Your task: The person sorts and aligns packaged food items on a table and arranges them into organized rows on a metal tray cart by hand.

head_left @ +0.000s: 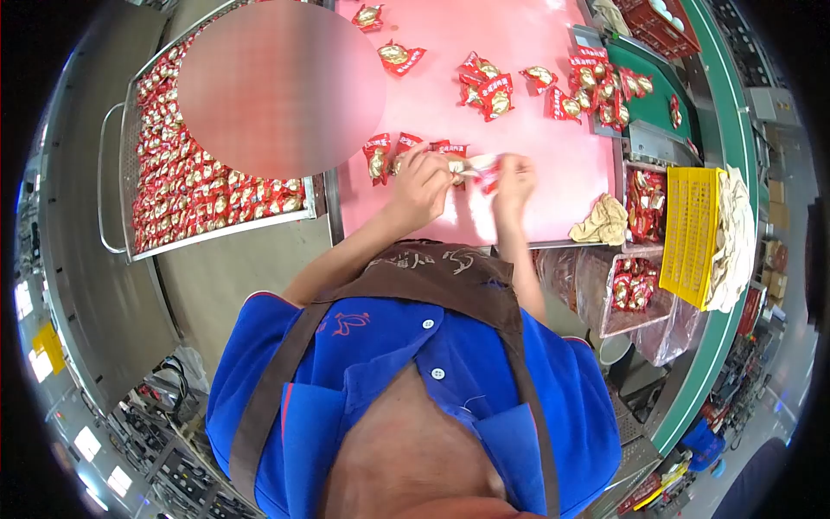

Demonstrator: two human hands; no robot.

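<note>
A red-and-gold wrapped packet (484, 176) between two bare hands, above a pink surface (562, 182).
The left hand (422, 183) has its fingers drawn narrow at the packet's gold end; the right hand (516, 182) is curled at the red end, too blurred to tell whether it grips. Similar packets (377, 158) lie just beside the left hand, others farther out. A crumpled cloth (601, 221) lies near the surface's right corner, a yellow basket (688, 233) beyond; a metal tray (223, 237) full of packets stands left.
</note>
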